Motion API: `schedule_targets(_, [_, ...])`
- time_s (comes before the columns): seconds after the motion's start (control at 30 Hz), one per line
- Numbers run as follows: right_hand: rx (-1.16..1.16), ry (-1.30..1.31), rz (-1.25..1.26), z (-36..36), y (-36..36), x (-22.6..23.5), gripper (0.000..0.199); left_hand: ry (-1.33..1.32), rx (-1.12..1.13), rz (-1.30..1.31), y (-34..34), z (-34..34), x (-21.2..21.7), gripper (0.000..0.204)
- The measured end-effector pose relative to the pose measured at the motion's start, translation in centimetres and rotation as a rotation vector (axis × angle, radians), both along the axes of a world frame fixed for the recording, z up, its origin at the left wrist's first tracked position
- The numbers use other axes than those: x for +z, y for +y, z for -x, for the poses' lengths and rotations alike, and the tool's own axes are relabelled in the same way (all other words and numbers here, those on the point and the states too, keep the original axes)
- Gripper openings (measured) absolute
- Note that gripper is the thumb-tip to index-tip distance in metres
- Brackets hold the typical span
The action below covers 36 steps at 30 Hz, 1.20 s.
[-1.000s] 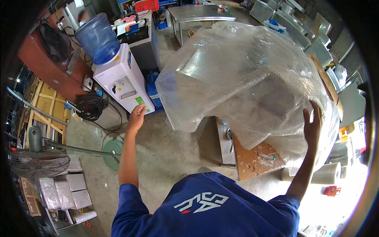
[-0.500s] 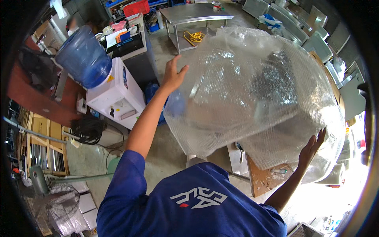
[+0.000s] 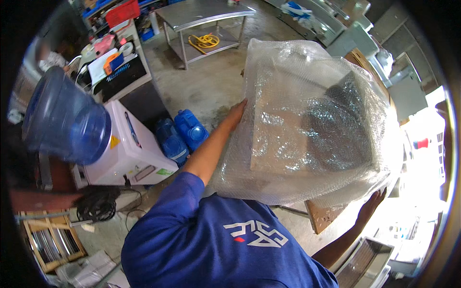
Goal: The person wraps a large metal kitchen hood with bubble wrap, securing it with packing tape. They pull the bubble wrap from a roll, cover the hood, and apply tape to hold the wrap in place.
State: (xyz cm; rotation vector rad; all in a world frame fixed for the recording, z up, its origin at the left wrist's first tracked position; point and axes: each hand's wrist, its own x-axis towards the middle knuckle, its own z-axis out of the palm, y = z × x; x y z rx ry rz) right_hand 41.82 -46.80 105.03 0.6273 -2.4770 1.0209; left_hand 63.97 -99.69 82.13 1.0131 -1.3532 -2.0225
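A large sheet of clear bubble wrap [image 3: 288, 180] is draped over a bulky load on a wooden table [image 3: 325, 216]. Through the film show a flat brownish panel and a dark shape; I cannot make out what they are. My left hand [image 3: 235, 114] lies against the left side of the wrap, its fingers extended along it and partly hidden. At the near right corner, my right hand [image 3: 372, 202] touches the wrap's lower edge with fingers stretched out. Neither hand visibly grips anything.
On the left stands a white water dispenser [image 3: 129, 151] with a blue bottle [image 3: 67, 117] on top; more blue bottles [image 3: 189, 128] sit beside it. A steel table [image 3: 206, 14] with a coiled yellow hose [image 3: 204, 42] is at the back. A metal basin [image 3: 365, 261] lies lower right.
The bubble wrap has settled lower and closer around the load. My left hand has come from open air onto its left side; my right hand has moved down to its near right edge. The view has shifted right.
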Motion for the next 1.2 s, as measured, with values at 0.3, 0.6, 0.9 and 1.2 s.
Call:
schedule_targets(0.3, [-0.233, -0.267, 0.043, -10.6, 0.6, -4.6, 0.063, -0.005, 0.191, 0.131, 3.4, 1.4, -2.7, 0.044])
schedule_targets(0.6, [-0.427, -0.809, -0.174, -23.0, 3.8, -14.8, 0.065, -0.200, 0.180, 0.106, 2.2, 2.6, -2.7, 0.037])
schedule_targets(0.9, [-0.676, -1.380, -0.012, -40.7, 13.2, -28.7, 0.068, 0.027, -0.051, 0.015, -0.1, 2.7, -6.3, 0.040])
schedule_targets(1.2, [-0.729, -1.390, 0.264, -41.8, 22.2, -30.4, 0.062, -0.353, 0.181, 0.418, -4.8, -6.8, -1.6, 0.025])
